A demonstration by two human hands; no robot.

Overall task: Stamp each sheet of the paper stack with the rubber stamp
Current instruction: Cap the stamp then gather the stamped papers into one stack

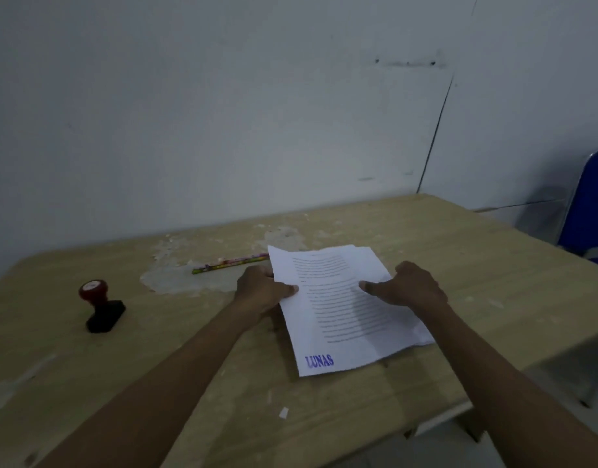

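Note:
A stack of white printed sheets (pixel 338 309) lies on the wooden table (pixel 189 366), slightly fanned. Its top sheet carries a blue "LUNAS" stamp mark (pixel 319 360) at the near left corner. My left hand (pixel 262 290) grips the stack's left edge, thumb on top and fingers under the paper. My right hand (pixel 407 287) holds the right side of the stack, thumb lying across the top sheet. The rubber stamp (pixel 101 307), with a red knob and a black base, stands upright far to the left, apart from both hands.
A patterned pencil (pixel 230 264) lies behind my left hand, partly under the stack's far left corner. A worn pale patch marks the table's back middle. A blue chair (pixel 591 211) stands at the right. A small paper scrap (pixel 283 412) lies near the front.

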